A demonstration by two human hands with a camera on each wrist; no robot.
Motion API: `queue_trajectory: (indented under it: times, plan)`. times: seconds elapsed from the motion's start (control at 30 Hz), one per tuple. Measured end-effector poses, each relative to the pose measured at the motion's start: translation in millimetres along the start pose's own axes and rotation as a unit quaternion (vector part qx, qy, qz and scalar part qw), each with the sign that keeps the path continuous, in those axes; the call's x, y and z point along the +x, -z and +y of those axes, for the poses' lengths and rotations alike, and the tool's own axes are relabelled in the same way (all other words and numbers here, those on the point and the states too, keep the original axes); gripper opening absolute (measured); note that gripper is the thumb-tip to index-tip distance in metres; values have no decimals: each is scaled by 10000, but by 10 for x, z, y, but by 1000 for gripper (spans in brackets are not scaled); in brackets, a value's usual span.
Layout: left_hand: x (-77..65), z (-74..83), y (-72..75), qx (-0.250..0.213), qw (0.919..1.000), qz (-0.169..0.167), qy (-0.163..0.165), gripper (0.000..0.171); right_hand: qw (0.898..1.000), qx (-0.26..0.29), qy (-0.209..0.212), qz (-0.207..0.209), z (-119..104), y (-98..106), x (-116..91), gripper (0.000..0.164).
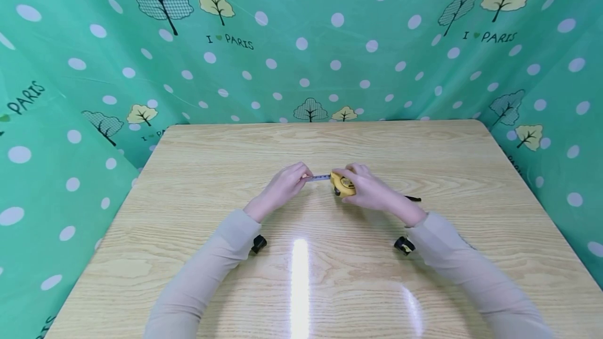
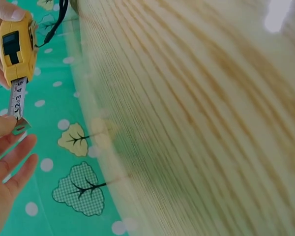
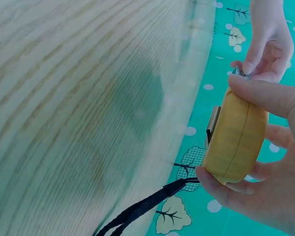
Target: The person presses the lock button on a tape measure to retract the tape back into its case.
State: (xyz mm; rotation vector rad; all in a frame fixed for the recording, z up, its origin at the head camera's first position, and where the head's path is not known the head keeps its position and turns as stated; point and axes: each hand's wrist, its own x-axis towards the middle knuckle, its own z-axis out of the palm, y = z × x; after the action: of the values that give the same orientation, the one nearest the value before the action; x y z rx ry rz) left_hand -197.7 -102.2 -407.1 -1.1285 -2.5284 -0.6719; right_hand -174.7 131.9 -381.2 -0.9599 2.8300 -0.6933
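A yellow tape measure is gripped in my right hand, thumb on one edge of its case and fingers round the other, as the right wrist view shows. Its black wrist strap hangs from the case. A short length of the blade, with printed numbers, is drawn out to the left. My left hand pinches the metal end hook between thumb and forefinger; its other fingers are spread apart in the left wrist view. Both hands are held up over the wooden table.
The wood-grain table spreads under both arms, with bright light reflections on it. Behind it and at the sides hangs a green polka-dot curtain with tree prints. Small black devices show beside both cuffs.
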Motion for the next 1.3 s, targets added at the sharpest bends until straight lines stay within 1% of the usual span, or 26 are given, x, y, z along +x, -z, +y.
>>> queue_trajectory:
  times: [0.3, 0.5, 0.77, 1.07, 1.2, 1.3]
  plan:
    - [21, 3, -25, -13, 9999, 82, -70, 6, 10000, 68, 47, -2, -19, -16, 16, 69]
    - [28, 13, -25, -51, 9998, 136, -98, 7, 9999, 42, 77, 81, -23, -26, 14, 70]
    - [39, 18, -44, 26, 9996, 230, -155, 9, 9999, -3, 57, 98, -22, -33, 11, 70]
    - [71, 43, -71, 62, 9995, 281, -126, 9, 9999, 34, 137, 89, -39, -42, 20, 68]
    - [84, 58, -67, 44, 9996, 251, -106, 9, 9998, 71, 165, 95, -60, -48, 39, 68]
    - [85, 59, -58, 47, 9997, 223, -28, 10, 9996, 170, 208, 131, -75, -51, 53, 69]
